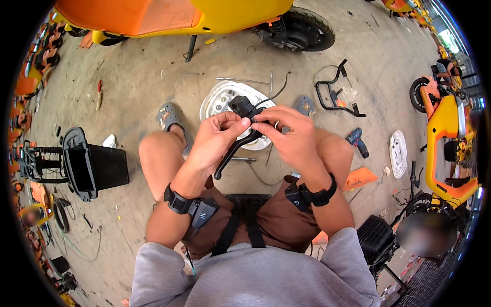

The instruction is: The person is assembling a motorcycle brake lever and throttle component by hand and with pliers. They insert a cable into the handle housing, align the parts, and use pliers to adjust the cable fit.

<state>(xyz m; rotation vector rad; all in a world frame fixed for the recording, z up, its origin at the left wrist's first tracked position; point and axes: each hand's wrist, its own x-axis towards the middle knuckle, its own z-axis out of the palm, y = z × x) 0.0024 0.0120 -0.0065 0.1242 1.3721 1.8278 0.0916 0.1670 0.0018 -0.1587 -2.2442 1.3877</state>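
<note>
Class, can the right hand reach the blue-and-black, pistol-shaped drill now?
Probably yes: the drill lies uncovered beside the right knee, but the right hand is at the curved black lever.

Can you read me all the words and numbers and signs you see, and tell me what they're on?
Grey box on the left wrist: a white mark, which I won't copy out.
Dark box on the right wrist: a white mark, not copied either.
Black lever: no writing I can make out.
Drill: too small to read any.
Yellow-and-orange scooter: no lettering I can make out.
</note>
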